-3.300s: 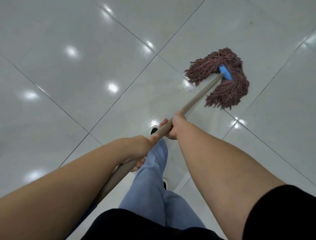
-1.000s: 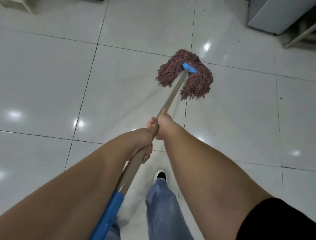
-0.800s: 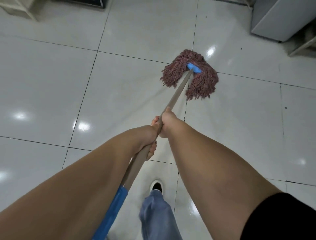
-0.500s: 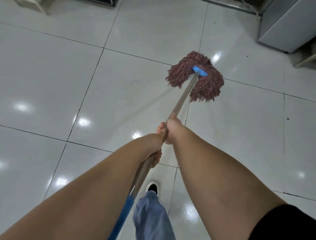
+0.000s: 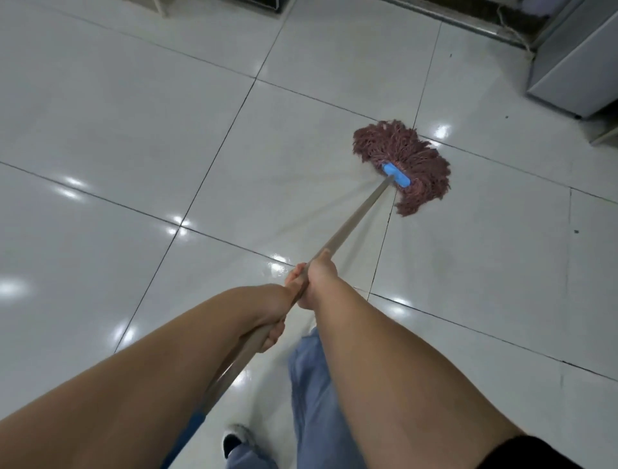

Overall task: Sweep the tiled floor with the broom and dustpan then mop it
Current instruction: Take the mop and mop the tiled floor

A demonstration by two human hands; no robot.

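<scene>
A mop with a reddish-brown string head [image 5: 406,160] and a blue clamp [image 5: 396,174] lies on the glossy white tiled floor [image 5: 117,110], to the upper right of my hands. Its long pale handle [image 5: 354,221] runs down-left toward me. My right hand [image 5: 319,278] grips the handle further forward. My left hand [image 5: 272,318] grips it just behind, closer to my body. The strings fan out beyond the clamp, away from me. No broom or dustpan is in view.
A grey cabinet [image 5: 575,63] stands at the upper right, with a dark metal threshold strip [image 5: 468,26] along the top. Furniture bases show at the top left [image 5: 217,3]. My blue-trousered legs and a shoe [image 5: 235,442] are below my arms.
The mop head has shifted right and flipped, so its strings now spread past the clamp instead of trailing toward me. The view has moved closer to the cabinet.
</scene>
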